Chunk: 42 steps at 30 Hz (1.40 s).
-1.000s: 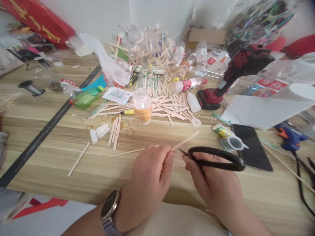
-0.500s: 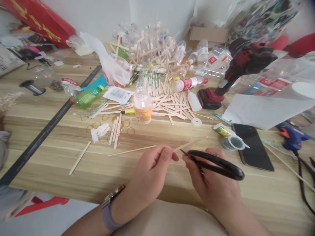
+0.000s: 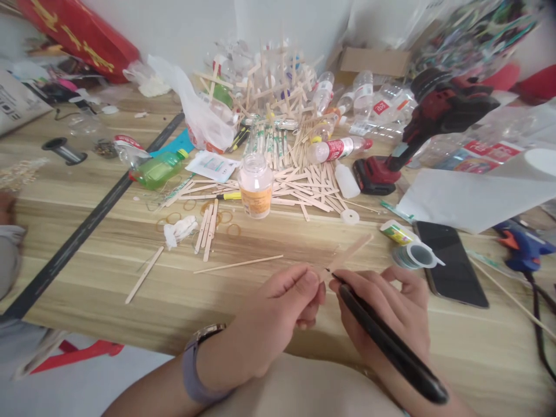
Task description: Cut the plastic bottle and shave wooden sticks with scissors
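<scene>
My left hand (image 3: 286,307), closed with thumb pressed on the fingers, pinches a flat wooden craft stick (image 3: 354,249) that points away to the right and looks blurred. Around a pair of black-handled scissors (image 3: 386,341) my right hand (image 3: 386,307) is closed. Their dark tip meets the stick close to my left fingertips; whether the blades are apart I cannot tell. A thin bamboo skewer (image 3: 238,264) lies on the table just beyond my left hand.
Past my hands stand a clear jar (image 3: 255,191) and a pile of craft sticks (image 3: 304,188). On the right are a phone (image 3: 452,263), a solder wire tube (image 3: 414,255), a cordless tool (image 3: 377,174) and a glue gun (image 3: 525,246). A person's arm (image 3: 8,249) shows at the left edge.
The scissors have turned in my right hand, so their handle now points down toward me. My left hand has shifted slightly right with the craft stick, which has tilted more upward.
</scene>
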Tool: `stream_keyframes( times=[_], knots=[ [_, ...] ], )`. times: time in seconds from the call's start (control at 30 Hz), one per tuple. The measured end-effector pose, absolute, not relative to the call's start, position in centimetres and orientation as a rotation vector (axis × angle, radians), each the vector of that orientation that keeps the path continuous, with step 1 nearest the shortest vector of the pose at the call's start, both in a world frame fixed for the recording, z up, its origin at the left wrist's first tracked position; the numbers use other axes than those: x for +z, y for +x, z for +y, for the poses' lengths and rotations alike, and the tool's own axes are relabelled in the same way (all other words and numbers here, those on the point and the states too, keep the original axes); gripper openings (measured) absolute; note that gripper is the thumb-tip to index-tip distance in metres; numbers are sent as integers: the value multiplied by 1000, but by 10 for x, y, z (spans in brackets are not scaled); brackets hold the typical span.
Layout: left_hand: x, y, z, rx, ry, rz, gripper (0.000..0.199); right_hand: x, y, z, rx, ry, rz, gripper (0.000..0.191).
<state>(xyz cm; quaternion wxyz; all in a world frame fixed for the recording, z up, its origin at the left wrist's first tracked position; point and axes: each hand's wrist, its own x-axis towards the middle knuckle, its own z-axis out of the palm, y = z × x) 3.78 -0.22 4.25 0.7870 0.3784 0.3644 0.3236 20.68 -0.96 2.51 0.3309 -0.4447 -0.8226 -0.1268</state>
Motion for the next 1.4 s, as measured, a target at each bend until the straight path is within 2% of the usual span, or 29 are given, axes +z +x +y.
stream_keyframes(
  times=[0.1,0.17,0.23,0.4,0.6,0.9,1.07,1.4],
  knots=[
    [45,34,-4,704,1064,871,40,27,205,-8,-303,-1150,-2108,9],
    [47,31,-5,700,1220,923,40,29,203,-6,-175,-1130,-2071,7],
    [49,28,-3,699,1296,934,37,31,202,-4,9,-1130,-2050,16],
    [49,26,1,674,1292,840,37,34,205,-7,400,-1163,-1962,37],
    [51,26,5,682,1258,702,36,30,208,-15,680,-1191,-1863,39],
    [51,27,7,581,939,574,40,26,209,-21,706,-1164,-1809,36],
    [51,23,8,573,977,542,36,29,205,-23,556,-1170,-1859,39],
    [51,22,6,545,897,490,36,26,199,-28,644,-1093,-1827,34]
  ],
)
